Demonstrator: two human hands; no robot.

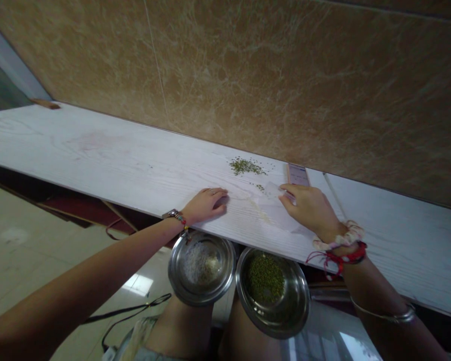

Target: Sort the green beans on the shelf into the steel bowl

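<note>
My right hand (310, 206) pinches a thin clear plastic piece (272, 190), held low at the white tabletop; its exact kind is unclear. Just beyond its tip are a few stray green beans (260, 188), and behind them lies a scattered pile of green beans (244, 166). My left hand (206, 204) rests on the table's near edge, fingers slightly bent and thumb apart, holding nothing visible. Between the hands runs a faint streak of pale grains (261, 213). Below, a steel bowl (175, 273) contains white grains, and a second steel bowl (298, 313) contains green beans.
The long white table (135, 165) stands against a brown marbled wall (225, 75). A small framed label (297, 174) lies near the wall by my right hand. Both bowls are over my legs, under the table's edge. A black cord (135, 310) hangs at lower left.
</note>
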